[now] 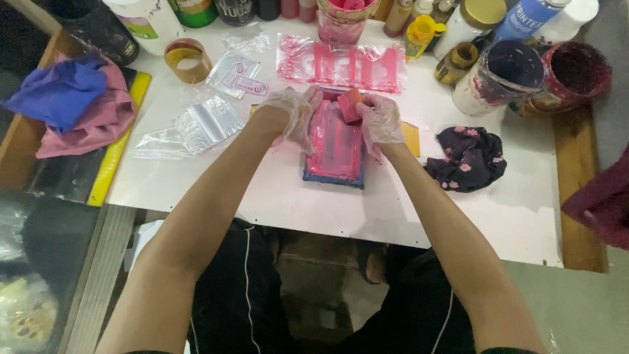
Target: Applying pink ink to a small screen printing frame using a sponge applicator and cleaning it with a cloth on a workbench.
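- left hand (291,115): in a thin clear glove, fingers curled down onto the left edge of the printing frame (335,145), pressing it flat, seemingly to keep it from sliding.
- right hand (380,118): gloved too, fingers clenched around a small pink block (349,105) held at the top end of the frame, tilted on its edge as a scraper would be.
- printing frame: small, blue-edged, its face smeared with pink ink; it lies flat near the middle of the worktop (419,216), straight ahead of the person.
- orange card (411,137): a corner shows just beside the right wrist, partly under the frame.
- printed bags (341,65): a sheet of clear bags with pink marks, laid out beyond the frame, apart from it.
- clear bags (196,128): loose pile to the left, within reach of the left hand.
- tape roll (188,60): at the far left of the worktop.
- dark floral rag (466,159): crumpled to the right.
- ink jars (524,75): open, stained, crowded at the far right edge with bottles.
- blue and pink cloths (75,101): heaped off the left side.
- worktop: a white board, ink-flecked, on a wooden base; bare floor below.
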